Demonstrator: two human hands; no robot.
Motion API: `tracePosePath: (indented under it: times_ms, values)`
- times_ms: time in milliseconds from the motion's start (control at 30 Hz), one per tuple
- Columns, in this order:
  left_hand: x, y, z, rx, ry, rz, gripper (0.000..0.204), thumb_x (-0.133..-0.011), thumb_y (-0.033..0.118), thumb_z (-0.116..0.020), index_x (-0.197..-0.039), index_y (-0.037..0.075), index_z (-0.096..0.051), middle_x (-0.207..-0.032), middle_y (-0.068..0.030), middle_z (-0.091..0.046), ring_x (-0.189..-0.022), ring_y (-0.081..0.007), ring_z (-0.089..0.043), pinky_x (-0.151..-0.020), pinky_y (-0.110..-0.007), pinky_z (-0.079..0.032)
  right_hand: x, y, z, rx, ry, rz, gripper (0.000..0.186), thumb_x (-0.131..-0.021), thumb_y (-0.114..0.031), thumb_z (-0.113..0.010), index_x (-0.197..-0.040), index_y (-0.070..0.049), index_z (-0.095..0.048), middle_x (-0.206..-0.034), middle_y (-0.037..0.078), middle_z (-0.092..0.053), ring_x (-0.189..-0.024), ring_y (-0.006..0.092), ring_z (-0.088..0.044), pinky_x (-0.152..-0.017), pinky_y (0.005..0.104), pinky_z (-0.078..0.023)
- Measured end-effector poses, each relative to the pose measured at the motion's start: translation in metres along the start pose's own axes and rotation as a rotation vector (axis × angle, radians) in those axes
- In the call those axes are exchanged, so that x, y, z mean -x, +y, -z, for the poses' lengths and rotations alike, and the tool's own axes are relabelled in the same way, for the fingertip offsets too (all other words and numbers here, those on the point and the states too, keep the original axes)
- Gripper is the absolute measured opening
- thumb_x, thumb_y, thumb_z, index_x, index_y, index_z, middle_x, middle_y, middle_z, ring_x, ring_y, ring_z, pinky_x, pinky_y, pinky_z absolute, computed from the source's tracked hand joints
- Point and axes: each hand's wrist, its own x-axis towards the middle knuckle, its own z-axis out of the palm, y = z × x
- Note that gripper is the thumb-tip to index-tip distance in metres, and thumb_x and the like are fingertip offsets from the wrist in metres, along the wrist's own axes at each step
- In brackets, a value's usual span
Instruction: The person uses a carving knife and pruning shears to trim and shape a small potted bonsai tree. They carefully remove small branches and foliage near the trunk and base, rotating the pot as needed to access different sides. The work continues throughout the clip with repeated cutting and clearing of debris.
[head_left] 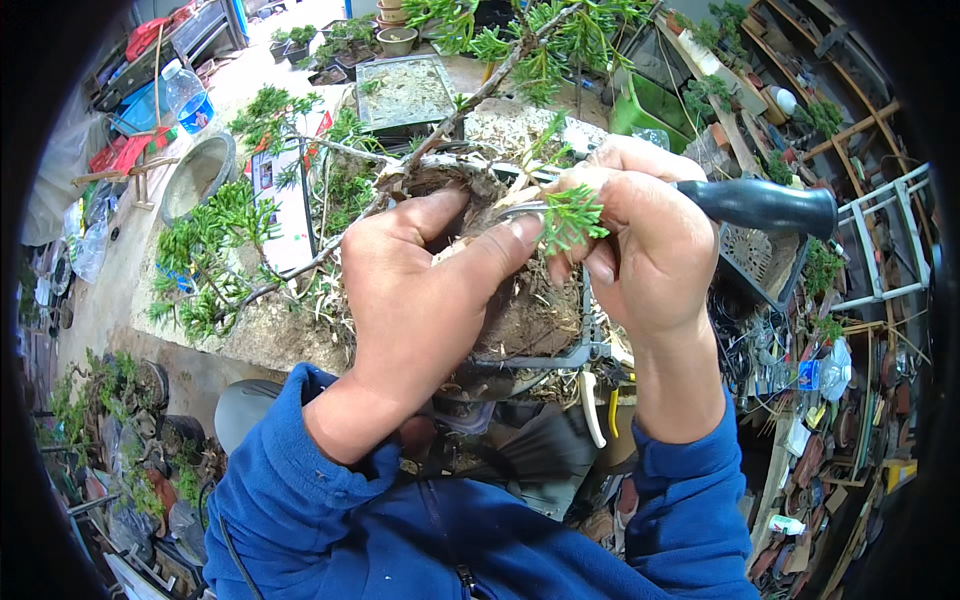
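A small juniper tree (432,178) with bare, peeled-looking wood stands in a dark square pot (575,357) full of soil. My left hand (405,285) is closed round its trunk, fingers partly hidden behind the wood. The left thumb presses near a curved metal tip. My right hand (655,235) grips a hand tool with a black handle (770,207), which sticks out to the right; its metal end meets the pale wood beside the left thumb. A green juniper sprig (572,217) hangs in front of the right fingers and hides part of them.
Juniper branches reach left and up across the work surface. Pale wood shavings (505,125) lie around the pot. A pair of pale-handled cutters (591,408) hangs at the near edge. Left stand a grey basin (199,178) and plastic bottle (188,97); right, a green crate (645,105) and black basket (765,262).
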Motion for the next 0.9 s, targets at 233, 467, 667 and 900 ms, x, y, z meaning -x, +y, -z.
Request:
tracePosePath:
  times_ms: [233, 467, 667, 900]
  values:
    - [0.001, -0.009, -0.006, -0.049, 0.106, -0.075, 0.018, -0.086, 0.011, -0.083, -0.086, -0.006, -0.076, -0.074, -0.0022, -0.072, -0.067, -0.0061, -0.057, -0.061, -0.028, -0.049, -0.013, -0.013, 0.014, 0.126, -0.147, -0.155, 0.021, -0.097, -0.006, -0.063, -0.088, 0.012, -0.070, -0.066, 0.013, -0.061, -0.040, 0.0099, -0.043, -0.042, 0.0307, -0.049]
    - [-0.002, -0.016, -0.008, -0.054, 0.125, -0.111, 0.019, -0.086, 0.013, -0.083, -0.087, -0.005, -0.076, -0.072, -0.0018, -0.071, -0.065, -0.0070, -0.056, -0.061, -0.030, -0.049, -0.020, -0.013, 0.014, -0.304, -0.020, -0.478, 0.020, -0.095, -0.006, -0.063, -0.088, 0.012, -0.069, -0.066, 0.013, -0.062, -0.038, 0.0116, -0.044, -0.043, 0.0334, -0.054]
    - [0.004, -0.006, -0.002, -0.042, 0.025, -0.031, 0.030, -0.082, 0.016, -0.087, -0.103, -0.004, -0.079, -0.086, -0.0060, -0.079, -0.077, -0.0094, -0.069, -0.073, -0.029, -0.057, -0.026, -0.014, 0.027, -0.357, -0.126, -0.518, 0.019, -0.092, -0.011, -0.067, -0.081, 0.004, -0.069, -0.060, 0.013, -0.063, -0.042, 0.0153, -0.050, -0.050, 0.0362, -0.057]
    - [0.002, -0.004, 0.012, -0.097, -0.134, -0.032, 0.051, -0.082, 0.015, -0.091, -0.122, -0.008, -0.070, -0.103, -0.0093, -0.078, -0.088, -0.0104, -0.070, -0.080, -0.027, -0.056, 0.011, -0.021, 0.024, -0.080, 0.120, -0.225, 0.027, -0.100, -0.016, -0.058, -0.093, 0.009, -0.065, -0.070, 0.015, -0.064, -0.045, 0.0158, -0.050, -0.052, 0.0374, -0.057]
